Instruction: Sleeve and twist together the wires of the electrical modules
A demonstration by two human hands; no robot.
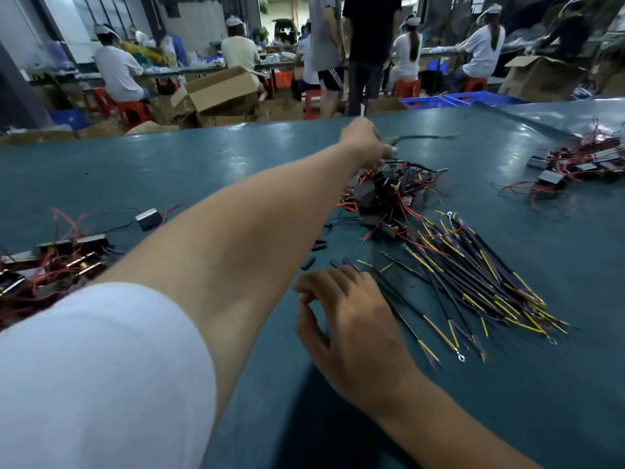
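Observation:
My left arm stretches across the green table point(203, 170). My left hand point(363, 140) is above a heap of black modules with red wires point(389, 194) and pinches one end of a black sleeved wire point(422, 137), which sticks out to the right in the air. My right hand point(348, 313) hovers low over the table near me, its fingers loosely curled and holding nothing. Its fingertips are beside the near ends of a fan of black sleeved wires with yellow and purple tips point(473, 282). A few short black sleeve pieces point(309, 262) lie loose just beyond my right hand.
Metal-cased modules with red wires point(57, 262) lie at the left, with a single grey module point(148, 219) behind them. Another cluster of modules point(581, 167) sits at the far right. Beyond the table edge are cardboard boxes point(220, 93), red stools and several seated and standing people.

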